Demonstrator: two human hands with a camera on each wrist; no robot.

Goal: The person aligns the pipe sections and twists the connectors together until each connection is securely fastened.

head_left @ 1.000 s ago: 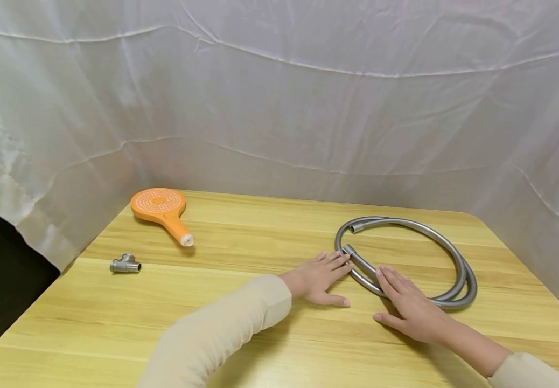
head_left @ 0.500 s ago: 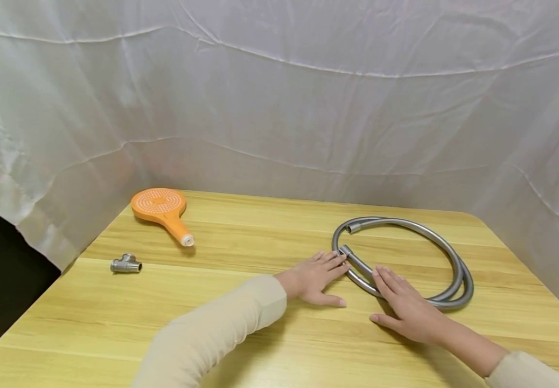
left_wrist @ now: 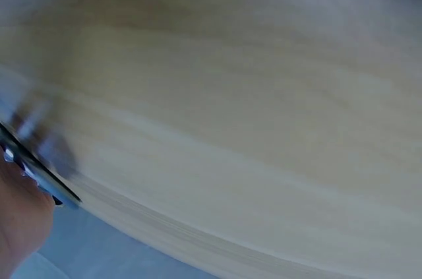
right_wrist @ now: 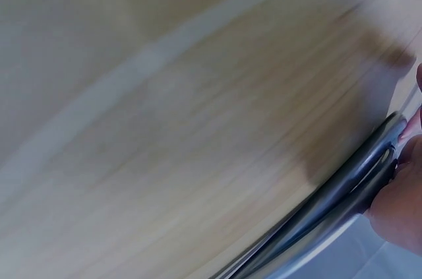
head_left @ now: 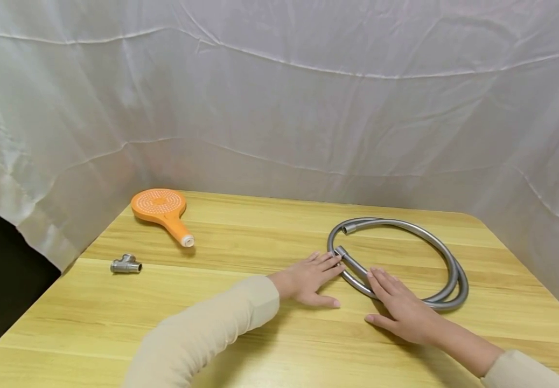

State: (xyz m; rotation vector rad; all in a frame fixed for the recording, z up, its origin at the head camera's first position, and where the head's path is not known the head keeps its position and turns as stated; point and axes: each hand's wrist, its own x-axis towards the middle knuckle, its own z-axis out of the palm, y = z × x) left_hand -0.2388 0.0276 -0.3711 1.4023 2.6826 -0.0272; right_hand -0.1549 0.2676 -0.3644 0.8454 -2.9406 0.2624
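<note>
Silver-grey hose (head_left: 421,231) in glossy, round loops

Left wrist cam: mostly tabletop, left hand cropped at the lower left.
Pale wood table (left_wrist: 231,127) fills most of the view, soft focus, a lighter grain line slanting down to the right. Left hand (left_wrist: 21,223) only partly in view; dark glossy strip (left_wrist: 41,172) slants along its upper side, too cropped to identify, contact unclear. Blurred shadow on the wood just above the strip. Blue-gray backdrop (left_wrist: 132,239) past the table edge, bottom.
</note>
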